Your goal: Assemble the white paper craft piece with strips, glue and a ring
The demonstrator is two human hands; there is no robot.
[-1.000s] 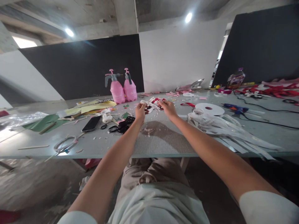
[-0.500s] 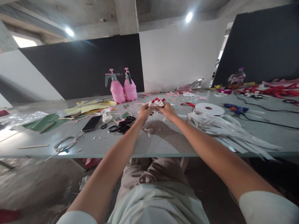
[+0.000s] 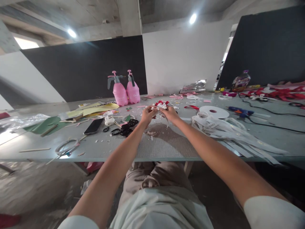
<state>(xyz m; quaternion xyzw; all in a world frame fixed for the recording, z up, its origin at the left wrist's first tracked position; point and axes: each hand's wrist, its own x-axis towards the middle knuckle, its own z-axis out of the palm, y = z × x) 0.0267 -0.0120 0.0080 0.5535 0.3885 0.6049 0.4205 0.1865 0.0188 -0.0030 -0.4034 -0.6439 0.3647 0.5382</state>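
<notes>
Red and white paper scraps, a small bunch [image 3: 159, 105], sit pinched between both your hands above the middle of the grey surface [image 3: 164, 146]. Your left hand [image 3: 147, 115] has its fingers closed on the left end of the bunch, and your right hand [image 3: 169, 112] has its fingers clamped on the right end, so the two hands nearly touch. Both arms reach straight out from your lap, and the bunch is held just above the surface, not resting on it.

Directly under your hands lies a dark patch with small crumbs of paper [image 3: 151, 133]. To the left of your left hand lie black scissors [image 3: 126, 127], and further left a black phone [image 3: 93, 126] lies flat. Yellow and green paper sheets [image 3: 95, 110] are spread behind those. Two pink spray bottles [image 3: 124, 90] stand upright, side by side, at the far edge of the surface.

To the right of your right hand lies a white tape roll [image 3: 213, 111], flat, with a heap of white strips [image 3: 233, 133] just in front of it. A blue glue gun [image 3: 239, 111] lies beyond the roll, its black cord trailing right. Red ribbon pieces [image 3: 278, 93] are piled at the far right.
</notes>
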